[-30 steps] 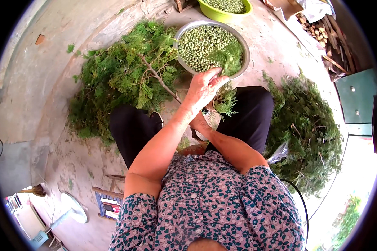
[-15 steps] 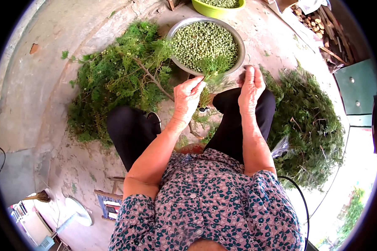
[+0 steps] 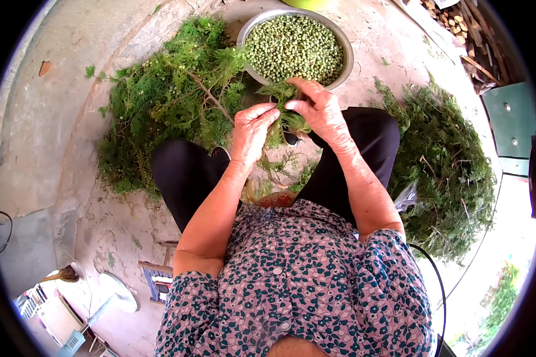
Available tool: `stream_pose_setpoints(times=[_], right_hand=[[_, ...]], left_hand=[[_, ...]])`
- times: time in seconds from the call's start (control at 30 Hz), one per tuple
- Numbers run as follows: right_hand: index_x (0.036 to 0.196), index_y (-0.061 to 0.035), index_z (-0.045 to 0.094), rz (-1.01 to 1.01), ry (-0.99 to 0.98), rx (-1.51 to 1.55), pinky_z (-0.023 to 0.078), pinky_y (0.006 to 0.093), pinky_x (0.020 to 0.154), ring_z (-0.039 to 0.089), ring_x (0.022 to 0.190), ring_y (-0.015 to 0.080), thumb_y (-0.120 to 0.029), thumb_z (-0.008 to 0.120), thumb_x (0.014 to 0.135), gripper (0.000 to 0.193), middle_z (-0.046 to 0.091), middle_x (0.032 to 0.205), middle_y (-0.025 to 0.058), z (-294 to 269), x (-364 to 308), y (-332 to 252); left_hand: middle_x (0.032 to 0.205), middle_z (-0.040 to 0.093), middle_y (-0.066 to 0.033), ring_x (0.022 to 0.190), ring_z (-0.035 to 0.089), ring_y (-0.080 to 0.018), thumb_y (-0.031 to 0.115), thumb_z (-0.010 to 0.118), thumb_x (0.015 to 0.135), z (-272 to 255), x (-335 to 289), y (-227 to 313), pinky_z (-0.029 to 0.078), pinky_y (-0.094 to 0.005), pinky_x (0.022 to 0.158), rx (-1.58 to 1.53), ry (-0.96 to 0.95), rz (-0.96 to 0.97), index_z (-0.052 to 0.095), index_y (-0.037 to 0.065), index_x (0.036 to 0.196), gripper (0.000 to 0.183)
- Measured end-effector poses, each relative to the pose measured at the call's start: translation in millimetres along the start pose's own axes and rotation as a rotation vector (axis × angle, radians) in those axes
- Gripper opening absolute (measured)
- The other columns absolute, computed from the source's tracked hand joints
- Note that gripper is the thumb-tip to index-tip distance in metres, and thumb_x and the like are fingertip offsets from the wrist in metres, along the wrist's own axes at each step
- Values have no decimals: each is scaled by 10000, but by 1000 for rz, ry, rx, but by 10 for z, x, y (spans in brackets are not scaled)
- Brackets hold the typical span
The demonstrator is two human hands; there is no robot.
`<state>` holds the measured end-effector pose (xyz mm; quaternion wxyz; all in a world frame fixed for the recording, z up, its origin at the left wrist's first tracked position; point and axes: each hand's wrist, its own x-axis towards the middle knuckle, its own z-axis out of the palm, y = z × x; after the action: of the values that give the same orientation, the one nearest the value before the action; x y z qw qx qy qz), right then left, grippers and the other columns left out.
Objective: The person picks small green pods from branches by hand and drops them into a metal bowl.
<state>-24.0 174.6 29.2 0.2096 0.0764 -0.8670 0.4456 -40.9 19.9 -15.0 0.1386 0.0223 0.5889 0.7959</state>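
A green conifer sprig is pinched between the thumb and fingers of my left hand, just in front of a metal basin. My right hand is at the sprig's right side, thumb and forefinger apart around its leafy end; the other fingers are partly hidden. The round basin is filled with small green seed cones. Left of my hands lies a heap of leafy branches, with a bare brown stem across it.
A darker heap of twigs lies right of my knee, a clear plastic scrap beside it. Part of a yellow-green basin shows at the top. Chopped wood and a green cabinet stand right; a white fan lower left.
My right hand has moved left from above my knee to the sprig, its fingers spreading apart. The left hand has drawn slightly back toward me, still pinching the sprig. The view has shifted a little.
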Motion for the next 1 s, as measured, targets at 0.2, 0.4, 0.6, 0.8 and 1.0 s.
stream_pose_setpoints(times=[0.2,0.4,0.6,0.8,1.0], right_hand=[[797,-23,574,-40,112,28,451,345,619,570,690,317,7,572,727,77,586,727,141,215,-7,79],[841,-55,537,581,427,1038,346,249,410,424,463,134,-121,515,864,73,465,617,9,-273,187,614],[857,-38,494,813,507,1319,408,269,489,521,587,175,-213,541,858,181,523,720,63,-402,-108,723],[870,-26,471,1306,301,1252,379,283,426,496,539,190,-183,440,890,161,532,715,107,139,-667,722],[916,-55,500,1127,138,1584,400,278,491,477,608,183,-242,511,874,192,531,825,71,271,-460,504]], left_hand=[[788,637,-64,667,558,-92,15,635,735,5,-74,106,450,-208,626,56,8,-110,631,-47,902,178],[811,612,-99,659,571,-149,8,591,782,-30,-43,222,455,-249,526,-78,41,-109,593,-48,950,177],[814,600,-108,650,568,-191,1,558,805,-121,3,203,440,-252,526,-210,83,-79,562,-75,956,170],[789,607,-99,622,569,-161,-7,570,793,-210,-42,160,421,-247,495,-280,46,43,581,-64,935,153],[769,606,-83,614,560,-142,-6,588,781,-243,-101,137,428,-249,483,-265,78,3,591,-46,915,140]])
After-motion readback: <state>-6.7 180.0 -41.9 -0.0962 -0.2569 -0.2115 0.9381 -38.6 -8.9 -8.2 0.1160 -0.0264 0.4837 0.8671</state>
